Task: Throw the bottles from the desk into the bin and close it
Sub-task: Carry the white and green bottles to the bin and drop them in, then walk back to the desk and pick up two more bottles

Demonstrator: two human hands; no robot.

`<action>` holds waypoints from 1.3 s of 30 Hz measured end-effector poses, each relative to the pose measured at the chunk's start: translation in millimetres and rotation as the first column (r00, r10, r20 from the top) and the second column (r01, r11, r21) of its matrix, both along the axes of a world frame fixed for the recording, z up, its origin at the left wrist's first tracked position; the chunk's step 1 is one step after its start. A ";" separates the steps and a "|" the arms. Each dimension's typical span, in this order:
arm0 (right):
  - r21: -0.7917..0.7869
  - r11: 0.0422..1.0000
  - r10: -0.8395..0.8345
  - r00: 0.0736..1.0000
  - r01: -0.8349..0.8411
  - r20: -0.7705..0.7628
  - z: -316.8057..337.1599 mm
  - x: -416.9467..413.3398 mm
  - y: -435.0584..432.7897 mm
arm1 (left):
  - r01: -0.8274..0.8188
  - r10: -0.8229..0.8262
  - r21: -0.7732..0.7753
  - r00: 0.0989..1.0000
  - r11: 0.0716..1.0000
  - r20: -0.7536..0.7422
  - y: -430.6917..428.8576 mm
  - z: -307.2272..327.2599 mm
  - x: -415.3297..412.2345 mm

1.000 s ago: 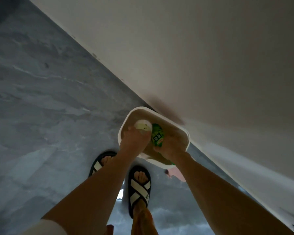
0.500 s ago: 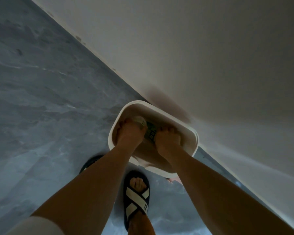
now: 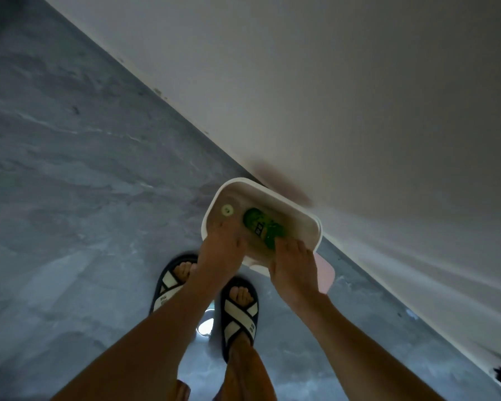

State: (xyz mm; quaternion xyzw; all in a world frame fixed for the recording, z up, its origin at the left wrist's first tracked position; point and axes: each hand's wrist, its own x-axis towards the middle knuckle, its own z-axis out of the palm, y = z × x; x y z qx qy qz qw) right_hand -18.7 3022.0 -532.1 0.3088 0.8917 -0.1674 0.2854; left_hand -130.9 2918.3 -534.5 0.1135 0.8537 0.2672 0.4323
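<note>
Bin: The white bin sits on the grey floor, right against the pale wall, just right of the middle of the frame. Its top is open, so things can drop straight in.
Bottles: Two bottles are inside the bin now. The green bottle lies in the middle of it. The other bottle shows only its pale green cap, in the upper left part of the bin.
Left hand: The left hand is at the near left edge of the bin, palm down. Its fingers point into the bin, loose and a bit apart, with nothing in them.
Right hand: The right hand is at the near right edge, over the rim. Its fingers are a bit spread, with the tips close to the green bottle. I cannot tell if they touch it.
Arms: Both arms reach down and forward from the bottom of the frame, nearly straight.
Lid: A pink thing peeks out behind the right hand. It may be the lid, but I cannot be sure.
Feet: Two striped sandals stand just below the bin.
Job left: I think the bin is not shut yet.
</note>
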 end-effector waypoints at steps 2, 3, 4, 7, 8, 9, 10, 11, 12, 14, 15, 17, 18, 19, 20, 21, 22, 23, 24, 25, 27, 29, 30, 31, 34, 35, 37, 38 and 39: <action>-0.029 0.999 -0.021 1.000 0.021 0.014 34.3 11.0 -11.4 | 0.084 -0.084 -0.033 0.996 0.996 -0.007 -20.9 27.0 10.3; -0.052 0.998 -0.034 0.999 0.036 0.030 52.1 16.3 -16.9 | 0.120 -0.120 -0.054 0.993 0.991 -0.006 -32.0 42.0 15.1; -0.084 0.995 -0.050 0.998 0.054 0.048 71.1 20.8 -21.7 | 0.143 -0.143 -0.083 0.990 0.986 0.010 -41.8 57.9 18.9; -0.195 0.974 -0.095 0.989 0.115 0.111 131.5 30.2 -31.3 | 0.130 -0.117 -0.164 0.989 0.978 0.089 -69.8 114.2 30.9; -0.224 0.968 -0.088 0.988 0.115 0.123 152.0 32.9 -34.0 | 0.151 -0.134 -0.187 0.986 0.971 0.103 -78.1 136.3 34.5; -0.248 0.963 -0.074 0.989 0.104 0.126 172.7 34.9 -36.5 | 0.176 -0.158 -0.199 0.982 0.964 0.107 -86.0 159.4 37.6; -0.270 0.958 -0.067 0.990 0.098 0.122 193.2 37.5 -39.0 | 0.193 -0.175 -0.205 0.979 0.960 0.104 -93.7 181.4 39.8; -0.296 0.950 -0.069 0.990 0.102 0.120 213.8 40.9 -40.9 | 0.192 -0.174 -0.214 0.979 0.958 0.103 -100.0 204.5 42.1; -0.323 0.941 -0.069 0.991 0.104 0.118 233.5 44.7 -42.9 | 0.177 -0.156 -0.216 0.982 0.960 0.109 -105.7 226.8 44.1; -0.356 0.931 -0.038 0.991 0.083 0.131 271.3 53.0 -46.4 | 0.106 -0.083 -0.221 0.990 0.969 0.113 -116.4 269.1 51.8; -0.366 0.928 -0.014 0.990 0.066 0.143 288.1 57.4 -48.3 | 0.072 -0.048 -0.233 0.993 0.970 0.104 -122.2 288.0 56.0; -0.363 0.932 0.036 0.988 0.021 0.150 320.5 66.9 -51.2 | -0.017 0.039 -0.240 0.995 0.971 0.087 -133.1 322.6 65.9; -0.360 0.933 0.062 0.987 -0.004 0.148 335.3 71.2 -52.6 | -0.076 0.097 -0.234 0.992 0.969 0.079 -139.9 337.6 70.7; -0.354 0.935 0.084 0.985 -0.024 0.153 348.9 76.0 -53.5 | -0.118 0.137 -0.228 0.988 0.966 0.069 -147.5 352.1 75.6; -0.347 0.937 0.110 0.981 -0.049 0.159 360.5 80.7 -53.0 | -0.141 0.157 -0.224 0.986 0.964 0.052 -156.2 365.0 80.6; -0.341 0.937 0.142 0.975 -0.077 0.171 369.3 85.9 -52.3 | -0.161 0.172 -0.226 0.985 0.961 0.032 -165.3 376.6 85.9; -0.337 0.935 0.186 0.964 -0.114 0.191 376.8 89.9 -51.5 | -0.186 0.192 -0.226 0.981 0.956 0.007 -174.7 385.3 91.1; -0.336 0.930 0.230 0.947 -0.147 0.224 384.6 91.7 -50.8 | -0.224 0.228 -0.224 0.974 0.948 -0.008 -183.9 393.1 96.8; -0.331 0.928 0.262 0.932 -0.172 0.250 391.5 91.3 -50.2 | -0.270 0.274 -0.220 0.962 0.937 -0.014 -193.5 399.1 103.4; -0.327 0.927 0.268 0.932 -0.181 0.245 398.5 87.7 -50.4 | -0.319 0.324 -0.222 0.946 0.921 -0.018 -203.4 403.8 109.6; -0.322 0.925 0.282 0.933 -0.203 0.223 410.0 76.1 -51.9 | -0.406 0.412 -0.235 0.911 0.883 -0.026 -224.2 412.1 122.1; -0.311 0.900 0.379 0.902 -0.306 0.208 417.3 61.0 -57.0 | -0.491 0.500 -0.251 0.865 0.834 -0.030 -246.5 418.7 134.5; -0.316 0.878 0.434 0.876 -0.360 0.211 419.6 52.9 -61.8 | -0.521 0.533 -0.267 0.845 0.811 -0.031 -257.5 421.8 140.7; -0.318 0.857 0.481 0.850 -0.405 0.214 423.0 45.3 -68.5 | -0.547 0.563 -0.287 0.826 0.787 -0.029 -268.9 424.7 146.8; -0.321 0.803 0.579 0.784 -0.502 0.222 428.8 19.5 -95.2 | -0.616 0.642 -0.325 0.766 0.718 -0.033 -303.6 430.4 162.4; -0.327 0.787 0.602 0.766 -0.523 0.225 429.6 10.0 -107.1 | -0.633 0.662 -0.332 0.749 0.699 -0.034 -315.5 432.0 166.6; -0.354 0.758 0.640 0.730 -0.548 0.240 429.4 -9.9 -134.9 | -0.663 0.700 -0.342 0.713 0.666 -0.020 -340.1 434.2 173.4; -0.368 0.739 0.663 0.709 -0.565 0.241 429.8 -20.6 -150.2 | -0.675 0.716 -0.345 0.698 0.652 -0.011 -352.8 435.4 176.0; -0.380 0.721 0.681 0.694 -0.579 0.235 430.3 -31.8 -166.5 | -0.685 0.729 -0.345 0.684 0.641 -0.003 -365.9 436.6 178.1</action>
